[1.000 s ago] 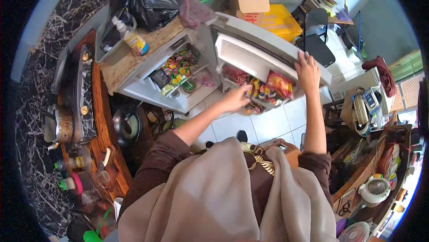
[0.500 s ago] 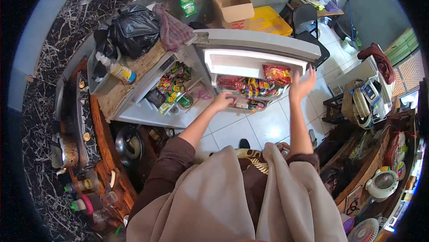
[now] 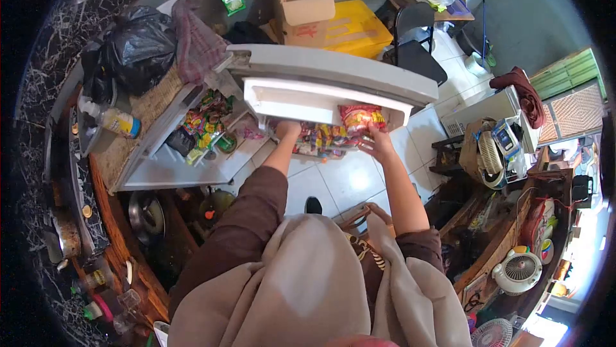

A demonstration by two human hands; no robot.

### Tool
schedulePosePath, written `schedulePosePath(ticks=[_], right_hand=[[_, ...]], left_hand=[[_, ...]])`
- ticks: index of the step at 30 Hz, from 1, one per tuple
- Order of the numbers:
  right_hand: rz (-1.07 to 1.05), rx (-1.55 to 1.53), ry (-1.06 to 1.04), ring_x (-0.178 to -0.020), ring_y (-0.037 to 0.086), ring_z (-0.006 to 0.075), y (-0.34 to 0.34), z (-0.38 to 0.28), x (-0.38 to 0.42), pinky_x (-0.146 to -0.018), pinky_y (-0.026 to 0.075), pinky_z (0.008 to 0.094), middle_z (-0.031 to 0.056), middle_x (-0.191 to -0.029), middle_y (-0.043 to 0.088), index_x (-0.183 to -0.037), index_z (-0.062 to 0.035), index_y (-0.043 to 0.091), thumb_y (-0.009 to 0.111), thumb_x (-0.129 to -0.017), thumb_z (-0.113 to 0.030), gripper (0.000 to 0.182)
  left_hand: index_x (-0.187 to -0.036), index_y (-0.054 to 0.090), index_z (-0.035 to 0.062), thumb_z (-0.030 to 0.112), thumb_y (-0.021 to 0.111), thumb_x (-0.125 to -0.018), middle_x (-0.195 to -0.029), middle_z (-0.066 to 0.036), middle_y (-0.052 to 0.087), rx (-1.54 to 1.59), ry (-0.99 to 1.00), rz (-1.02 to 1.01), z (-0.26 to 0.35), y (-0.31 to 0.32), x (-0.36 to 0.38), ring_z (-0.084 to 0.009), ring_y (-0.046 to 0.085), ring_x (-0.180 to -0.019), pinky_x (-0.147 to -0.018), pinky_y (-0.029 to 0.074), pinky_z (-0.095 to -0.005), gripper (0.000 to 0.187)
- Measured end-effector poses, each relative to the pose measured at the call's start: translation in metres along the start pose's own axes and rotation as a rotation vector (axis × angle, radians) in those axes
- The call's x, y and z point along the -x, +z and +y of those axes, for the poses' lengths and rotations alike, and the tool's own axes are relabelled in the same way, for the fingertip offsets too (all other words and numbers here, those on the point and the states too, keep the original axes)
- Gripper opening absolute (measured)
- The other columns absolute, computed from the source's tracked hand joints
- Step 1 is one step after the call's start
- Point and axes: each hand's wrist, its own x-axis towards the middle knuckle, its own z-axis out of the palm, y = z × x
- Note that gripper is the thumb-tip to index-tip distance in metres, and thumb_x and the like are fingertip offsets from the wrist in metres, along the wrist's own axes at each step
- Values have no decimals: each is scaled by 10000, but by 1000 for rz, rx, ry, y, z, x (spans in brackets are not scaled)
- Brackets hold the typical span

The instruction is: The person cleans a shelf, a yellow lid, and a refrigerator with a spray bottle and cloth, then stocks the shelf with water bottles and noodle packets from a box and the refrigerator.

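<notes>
The door (image 3: 333, 68) of a small refrigerator stands open, its shelves facing me. My left hand (image 3: 288, 130) reaches into the left part of the lower door shelf, among small packets; its fingers are hidden. My right hand (image 3: 380, 144) is at the right side of the door, fingers apart, beside a red packet (image 3: 360, 118) on the upper shelf. Colourful packets (image 3: 324, 135) fill the lower shelf between my hands. Inside the refrigerator, more packets (image 3: 208, 122) lie piled up, near a dark bag (image 3: 181, 142) and a green-rimmed round container (image 3: 226, 143).
A black plastic bag (image 3: 140, 45) and a spray bottle (image 3: 112, 120) sit on top of the refrigerator. Behind the door are a cardboard box (image 3: 303, 4), a yellow box (image 3: 359, 29) and a black chair (image 3: 416, 42). Fans (image 3: 517, 271) and clutter line the right side.
The view has shifted. My left hand has moved from the lower shelf's front further into its left part. My right hand has come down from the door's right edge to beside the red packet.
</notes>
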Motion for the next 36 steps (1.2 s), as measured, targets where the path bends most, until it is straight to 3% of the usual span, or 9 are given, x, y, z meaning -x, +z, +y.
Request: schedulePosePath(ticks=[4,6,10,16,21,23,26,30,36], right_hand=[[-49,-69,-14,-898,559,232,-3,2,14,-745,454,386,61,-1035,537,-1113,-128,427,490,-854,-305,319],[-84,-93,-60,-907,547,233,-4,7,29,-757,448,376,66,-1011,531,-1051,-117,453,512,-843,-312,292],[-225,70,-166,-904,552,181,-21,-6,67,-786,433,322,60,-1027,541,-1090,-66,467,516,-841,-250,313],[-220,323,-973,-861,527,119,-17,-151,89,-793,407,260,31,-970,564,-1092,-13,483,489,-840,-224,329],[-266,62,-907,-791,550,99,-18,-201,-19,-702,441,240,39,-921,575,-1015,-6,507,469,-850,-239,288],[-226,43,-720,-695,569,112,-11,-184,-11,-603,458,258,26,-851,583,-988,-41,514,460,-845,-274,278],[-171,169,-620,-654,577,120,-3,-168,26,-561,474,286,31,-814,591,-1016,-48,508,470,-833,-274,294],[-104,161,-569,-873,545,153,-2,-122,60,-763,419,306,66,-939,575,-1075,-64,483,476,-835,-284,326],[243,157,-1222,-938,507,212,57,-12,169,-840,379,329,145,-1016,529,-1115,7,391,466,-845,-154,323]], left_hand=[[-1045,560,8,314,460,-817,-1077,-210,541,478,-163,122,-10,10,1,-301,536,-988,-819,418,-368,394],[-934,597,-21,326,515,-799,-916,-242,576,879,-84,490,-13,11,11,-338,551,-884,-814,429,-385,381],[-1127,425,122,273,560,-809,-988,-118,510,1775,-182,106,-40,0,65,-268,534,-846,-772,463,-423,377],[-1085,408,124,260,494,-835,-1092,-96,484,1670,197,-145,-126,-33,148,-255,519,-977,-808,434,-490,298],[-1237,357,78,381,411,-831,-1192,-102,465,1693,325,-300,-171,-74,188,-286,500,-1034,-827,425,-504,509],[-1276,327,85,418,415,-815,-1226,-105,446,2122,590,-808,-175,-89,195,-345,487,-1049,-842,422,-503,575],[-1290,308,81,423,456,-797,-1243,-114,433,2221,735,-1010,-164,-108,203,-390,493,-1027,-840,424,-507,618],[-1262,366,75,421,461,-804,-1259,-99,419,2176,784,-1086,-178,-112,182,-362,478,-1055,-860,405,-491,582],[-1206,449,135,347,505,-790,-1118,-136,533,2108,387,-489,-154,-157,228,-269,607,-680,-511,499,-279,470]])
